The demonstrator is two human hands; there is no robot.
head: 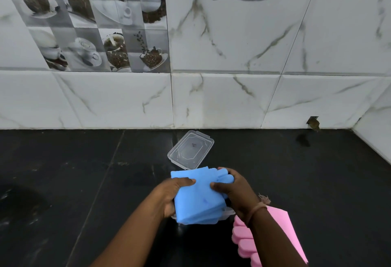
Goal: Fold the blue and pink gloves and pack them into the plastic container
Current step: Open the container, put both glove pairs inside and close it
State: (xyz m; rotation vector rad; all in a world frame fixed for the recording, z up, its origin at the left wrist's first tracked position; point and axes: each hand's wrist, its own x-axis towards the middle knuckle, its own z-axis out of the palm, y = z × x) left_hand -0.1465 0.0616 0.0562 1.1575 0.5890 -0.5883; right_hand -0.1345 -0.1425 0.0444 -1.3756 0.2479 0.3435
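The folded blue glove (198, 199) is held between both hands above the black counter. My left hand (171, 194) grips its left edge with the thumb on top. My right hand (234, 190) grips its right side, where the glove's fingers bunch up. Under the glove, a bit of the clear plastic container (229, 211) shows; most of it is hidden. The container's clear lid (190, 150) lies open just beyond the glove. The pink glove (281, 230) lies flat on the counter at the right, partly covered by my right forearm.
The black stone counter (84, 182) runs to a white marble-tiled wall (232, 97) at the back and a side wall at the far right. A dark sink hollow (19, 203) lies at the left. A small hole in the wall (313, 121) sits at counter level.
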